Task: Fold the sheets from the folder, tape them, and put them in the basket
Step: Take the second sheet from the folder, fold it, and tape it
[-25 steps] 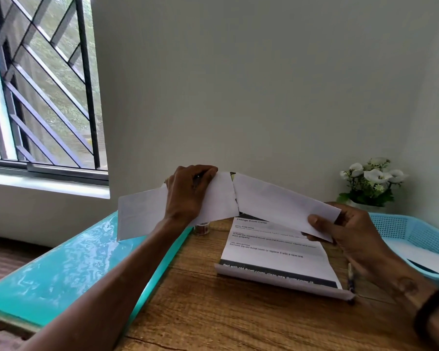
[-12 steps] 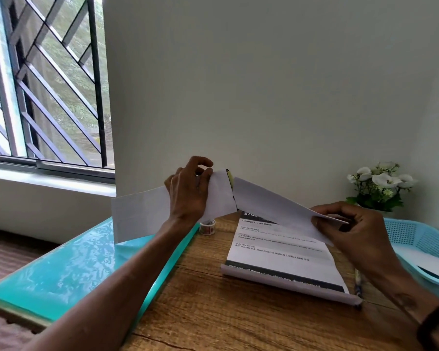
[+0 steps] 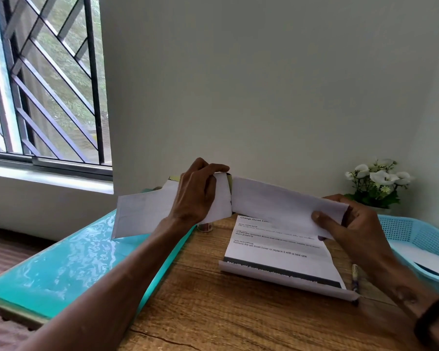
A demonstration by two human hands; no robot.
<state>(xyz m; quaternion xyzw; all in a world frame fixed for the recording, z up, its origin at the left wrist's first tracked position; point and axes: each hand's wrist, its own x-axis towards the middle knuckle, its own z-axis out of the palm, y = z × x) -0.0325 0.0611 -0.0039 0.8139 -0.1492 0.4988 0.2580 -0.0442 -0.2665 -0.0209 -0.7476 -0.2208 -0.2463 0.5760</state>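
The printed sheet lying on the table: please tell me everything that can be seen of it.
The printed sheet is white paper with black text, headed "Change Duvet Cov…", and a dark band near its front. It lies on the wooden table, its near edge curled up. Its far end is hidden behind the folded paper held above it. A pen lies along its right side. Neither hand touches it.

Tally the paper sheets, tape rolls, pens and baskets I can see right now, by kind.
Paper sheets: 3, namely the folded white sheet held in both hands, the printed white sheet on the wooden table and the white sheet in the basket
Small tape rolls: 1
Pens: 1
Light blue plastic baskets: 1
Total: 6
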